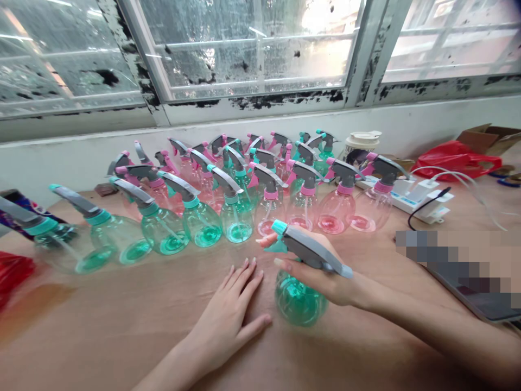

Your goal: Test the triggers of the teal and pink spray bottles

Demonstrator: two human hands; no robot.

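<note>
My right hand (325,271) is wrapped round the neck of a green spray bottle (302,301), just under its grey and teal trigger head. The bottle's round, see-through body shows below my fingers, at or close to the tabletop. Its neck is hidden by my hand. To the left of it, my left hand (230,309) lies flat on the wooden table (122,336) with its fingers stretched out and nothing in it. Beyond my hands stands a front row of clear spray bottles, teal-collared ones (207,228) on the left and pink-collared ones (337,209) on the right.
More spray bottles crowd behind, below the window (252,49). At right are a lidded cup (362,144), a white power strip (423,198) with cables, a red plastic bag (451,160), a cardboard box (488,138) and a partly blurred dark device (476,296). Red plastic (14,277) lies at far left.
</note>
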